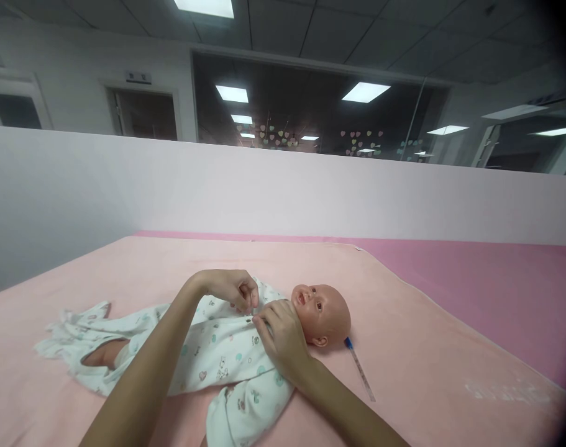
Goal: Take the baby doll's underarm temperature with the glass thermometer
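peach sheet (417, 347), doll (332, 310) across it

pale lettering (506, 392) on the sheet cannot be read. the bald doll, in printed white clothing (212, 354), is stretched sideways — head right. at its chest are placed left hand (238, 290), nearly closed, and right hand (283, 335), half-curled — whether cloth is pinched cannot be told.

A bald baby doll (328, 313) lies on its back on the pink sheet (432, 335), dressed in a white printed garment (212, 357). The left hand (236, 290), with its fingers curled, and the right hand (281, 335) are close together at the garment's chest, near the doll's chin. A thin blue-capped stick (361, 372) lies just beside the doll's head.
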